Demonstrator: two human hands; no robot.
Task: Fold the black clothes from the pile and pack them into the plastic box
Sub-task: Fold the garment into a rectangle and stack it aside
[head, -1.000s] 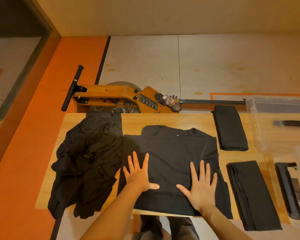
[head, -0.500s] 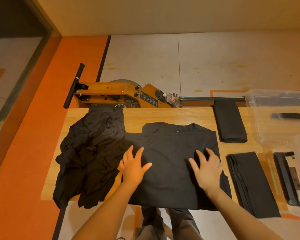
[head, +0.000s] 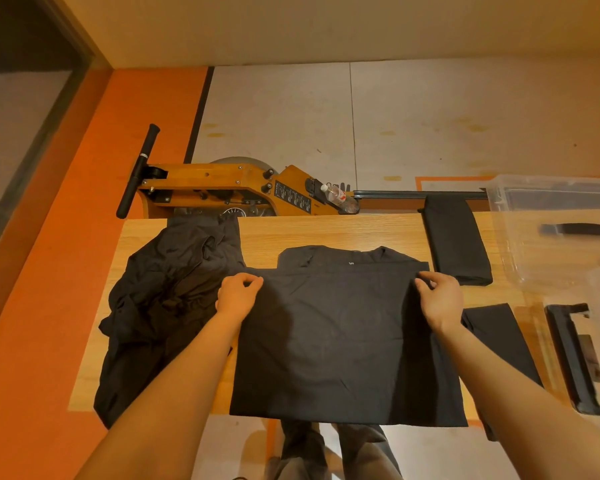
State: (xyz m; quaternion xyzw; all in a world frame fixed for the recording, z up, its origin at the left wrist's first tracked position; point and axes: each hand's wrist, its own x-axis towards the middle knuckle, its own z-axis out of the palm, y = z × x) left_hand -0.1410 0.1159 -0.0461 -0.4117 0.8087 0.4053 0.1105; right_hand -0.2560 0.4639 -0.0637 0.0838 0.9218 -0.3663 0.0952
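Note:
A black T-shirt (head: 343,337) lies flat on the wooden table (head: 326,230), its collar at the far side and its sleeves folded in. My left hand (head: 238,296) pinches the shirt's left edge near the shoulder. My right hand (head: 439,299) pinches its right edge at the same height. A crumpled pile of black clothes (head: 167,299) sits at the table's left. Two folded black garments lie to the right, one at the far edge (head: 456,240) and one nearer (head: 499,341). The clear plastic box (head: 555,216) stands at the far right.
A clear lid with black clips (head: 575,358) lies at the right front. Behind the table on the floor stands a wooden rowing machine (head: 222,192) with a water bottle (head: 340,197) on it. An orange floor strip runs along the left.
Both hands were pressed flat on the shirt's lower half. They slid up toward the shoulders and closed on the shirt's side edges.

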